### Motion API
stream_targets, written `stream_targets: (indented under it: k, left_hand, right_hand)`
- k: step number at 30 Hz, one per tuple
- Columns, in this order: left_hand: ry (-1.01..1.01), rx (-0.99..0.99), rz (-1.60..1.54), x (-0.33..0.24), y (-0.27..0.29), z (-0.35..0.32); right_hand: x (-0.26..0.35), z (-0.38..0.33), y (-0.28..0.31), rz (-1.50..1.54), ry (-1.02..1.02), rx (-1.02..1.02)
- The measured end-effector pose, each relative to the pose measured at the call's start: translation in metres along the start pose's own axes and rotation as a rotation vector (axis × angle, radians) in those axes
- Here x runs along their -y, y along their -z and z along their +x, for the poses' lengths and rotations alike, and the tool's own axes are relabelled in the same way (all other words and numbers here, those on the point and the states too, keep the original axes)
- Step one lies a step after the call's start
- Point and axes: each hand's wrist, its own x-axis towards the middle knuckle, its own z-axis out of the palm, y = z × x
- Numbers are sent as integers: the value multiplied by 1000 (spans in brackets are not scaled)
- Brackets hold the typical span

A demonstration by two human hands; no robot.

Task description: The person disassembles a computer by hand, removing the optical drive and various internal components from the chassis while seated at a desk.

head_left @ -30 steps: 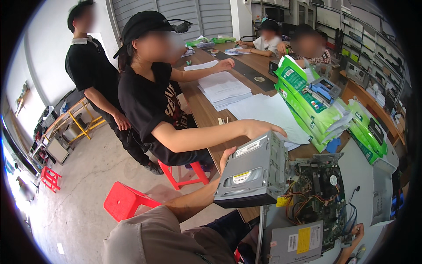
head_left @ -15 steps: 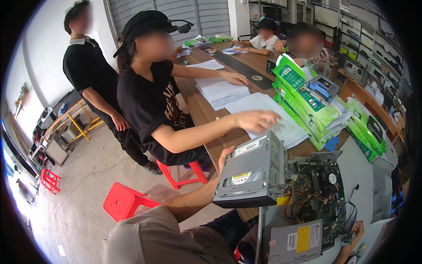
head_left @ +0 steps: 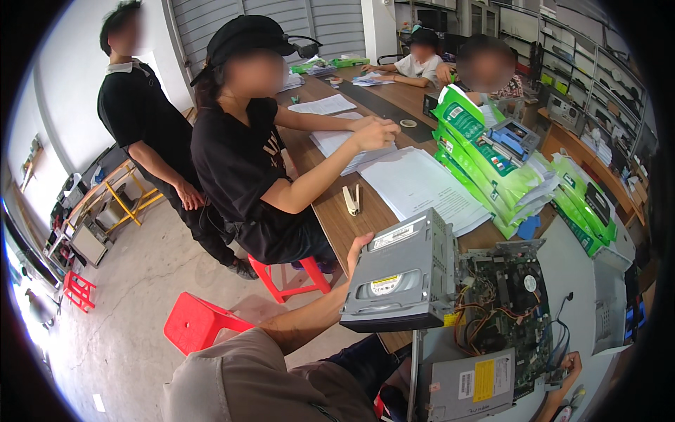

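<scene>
My left hand (head_left: 360,252) grips the far left edge of a grey metal drive cage (head_left: 401,271), its thumb and fingers partly hidden behind it. The cage holds a drive with a round label and is tilted above an opened desktop computer. Beside it lie a green circuit board (head_left: 517,309), orange and yellow wires (head_left: 467,316) and a silver optical drive (head_left: 471,387) with a yellow label. At the lower right, my right hand (head_left: 573,369) is curled by the board's edge, near dark blue cables (head_left: 560,337). What its fingers hold is hidden.
A co-worker sits at the wooden table beside a paper stack (head_left: 415,184) and a stapler (head_left: 352,200). Green packages (head_left: 485,155) carry a blue-grey device (head_left: 513,141). Red stools (head_left: 200,323) stand at the left; another person stands behind. Two people sit at the far end.
The co-worker's outstretched hand has drawn back from the near papers to meet their other hand. The stapler now shows uncovered. My hands and the drive cage have barely moved.
</scene>
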Motion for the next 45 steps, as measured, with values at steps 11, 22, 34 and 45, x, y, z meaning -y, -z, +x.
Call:
stream_targets:
  k: [11,22,34,45]
  left_hand:
    - [-32,-94,104,0,-10,-3]
    - [-49,-88,126,0,-12,-4]
    - [-27,-46,55,1,-11,-3]
    - [37,67,-50,-2,-3,-1]
  right_hand:
    - [10,1,-2,85,-5,5]
    - [21,-2,-6,23,14,29]
    - [22,-2,-6,31,13,24]
    - [-17,7,1,449,-296,-104]
